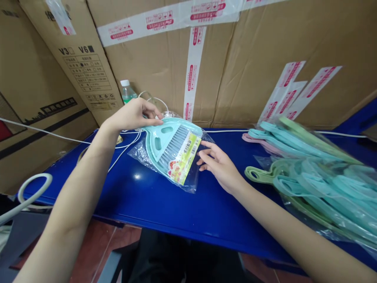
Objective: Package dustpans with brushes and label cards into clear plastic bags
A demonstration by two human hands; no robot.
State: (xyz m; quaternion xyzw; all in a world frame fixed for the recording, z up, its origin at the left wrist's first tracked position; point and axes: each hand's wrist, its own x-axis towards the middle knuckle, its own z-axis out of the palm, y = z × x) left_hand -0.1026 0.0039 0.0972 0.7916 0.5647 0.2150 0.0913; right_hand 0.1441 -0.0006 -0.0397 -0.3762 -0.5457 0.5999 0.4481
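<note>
A light-blue dustpan and brush set [167, 143] in a clear plastic bag is tilted above the blue table, its yellow-green label card [185, 158] facing me. My left hand [141, 112] pinches the upper left part of the set, thumb on top and fingers curled behind. My right hand [216, 163] is beside the label's right edge, fingers apart and slightly bent; its fingertips are at the bag's edge, and I cannot tell if they touch it. The set's handle is mostly hidden behind my left hand.
Several bagged dustpan sets [318, 188] in blue, green and pink are piled at the right of the blue table [165, 204]. Large taped cardboard boxes [250, 70] wall off the back. A bottle [127, 90] and white cables [118, 146] are at the back left.
</note>
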